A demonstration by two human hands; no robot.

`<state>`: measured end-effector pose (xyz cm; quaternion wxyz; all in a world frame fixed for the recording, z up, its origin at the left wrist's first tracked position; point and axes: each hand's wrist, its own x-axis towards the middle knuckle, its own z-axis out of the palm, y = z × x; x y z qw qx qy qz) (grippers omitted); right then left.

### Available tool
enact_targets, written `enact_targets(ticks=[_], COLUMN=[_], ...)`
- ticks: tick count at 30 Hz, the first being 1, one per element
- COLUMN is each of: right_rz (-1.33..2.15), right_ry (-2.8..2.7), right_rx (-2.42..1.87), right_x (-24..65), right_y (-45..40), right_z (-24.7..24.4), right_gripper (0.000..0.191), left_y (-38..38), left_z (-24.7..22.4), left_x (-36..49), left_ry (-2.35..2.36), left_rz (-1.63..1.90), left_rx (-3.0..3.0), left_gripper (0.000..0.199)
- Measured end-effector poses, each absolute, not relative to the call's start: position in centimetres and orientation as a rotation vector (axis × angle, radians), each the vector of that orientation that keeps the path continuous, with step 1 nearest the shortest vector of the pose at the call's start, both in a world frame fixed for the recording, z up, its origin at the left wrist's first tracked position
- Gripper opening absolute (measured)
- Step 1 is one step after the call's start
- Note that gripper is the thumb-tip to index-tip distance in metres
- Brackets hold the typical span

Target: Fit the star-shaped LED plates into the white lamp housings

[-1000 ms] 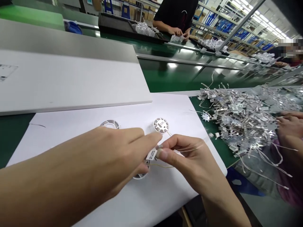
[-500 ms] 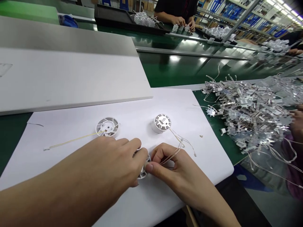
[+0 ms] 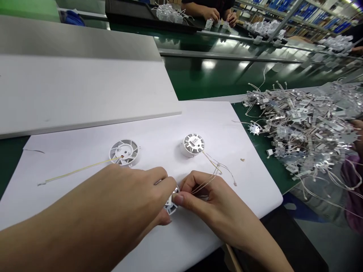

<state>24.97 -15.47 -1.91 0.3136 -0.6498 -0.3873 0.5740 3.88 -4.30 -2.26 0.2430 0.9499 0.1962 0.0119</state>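
Between my two hands is a round white spoked housing (image 3: 171, 206), partly hidden by fingers. My left hand (image 3: 144, 196) is closed around its left side and top. On its right edge, the thumb and fingers of my right hand (image 3: 198, 196) pinch it, with thin pale wires (image 3: 205, 183) running over the fingers. A similar white housing (image 3: 124, 152) with a yellow wire lies behind my left hand. Beyond my right hand stands another white housing (image 3: 193, 145), topped by a silver spoked plate and trailing wires.
A large white board (image 3: 90, 87) lies at the back left of the white work surface (image 3: 210, 117). At the right is a heap of silver plates with wires (image 3: 300, 124). Across the green conveyor (image 3: 195, 77) a person's hands (image 3: 212, 15) handle small clear parts.
The camera view has shifted slightly. My left thumb shows lower and further out from the housing, while my right hand keeps its pinch. The other housings stay in place.
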Motion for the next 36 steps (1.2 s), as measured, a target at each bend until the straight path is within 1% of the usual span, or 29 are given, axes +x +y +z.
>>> enact_targets(ticks=[3, 7, 11, 16, 20, 23, 28, 32, 36], right_rz=[1.516, 1.500, 1.469, 1.364, 1.219, 1.103, 0.901, 0.860, 0.815], right_ry=[-1.003, -0.974, -0.957, -1.085, -1.226, -1.304, -1.490, -1.536, -1.536], right_rx=[-1.700, -1.679, -1.667, -1.595, -1.573, -1.566, -1.575, -1.575, -1.608], right_x=[24.9, 24.7, 24.5, 24.8, 24.8, 24.6, 24.5, 24.6, 24.5], right_y=[-15.6, -15.9, -16.0, -16.7, -17.5, -17.7, -17.8, -18.2, -18.5], right_z=[-2.0, -2.2, -2.4, -2.5, -3.2, -3.9, -4.8, -5.0, -5.0], right_gripper=[0.044, 0.034, 0.032, 0.014, 0.019, 0.019, 0.022, 0.023, 0.022], left_y=[-4.4, -4.0, -3.4, -3.6, -3.9, -3.8, -3.7, -3.4, -2.5], left_z=[-2.3, -2.4, -2.6, -2.8, -2.4, -2.3, -2.4, -1.9, -1.1], left_x=[4.0, 4.7, 5.1, 4.0, 3.6, 3.6, 3.4, 3.5, 3.9], left_ry=[0.503, 0.477, 0.462, 0.446, 0.465, 0.471, 0.464, 0.485, 0.412], left_rz=[0.103, 0.178, 0.154, 0.159, 0.056, 0.040, 0.078, 0.050, 0.042], left_rx=[2.548, 2.495, 2.487, 2.525, 2.516, 2.521, 2.564, 2.620, 2.546], left_gripper=[0.016, 0.006, 0.009, 0.009, 0.024, 0.029, 0.029, 0.022, 0.026])
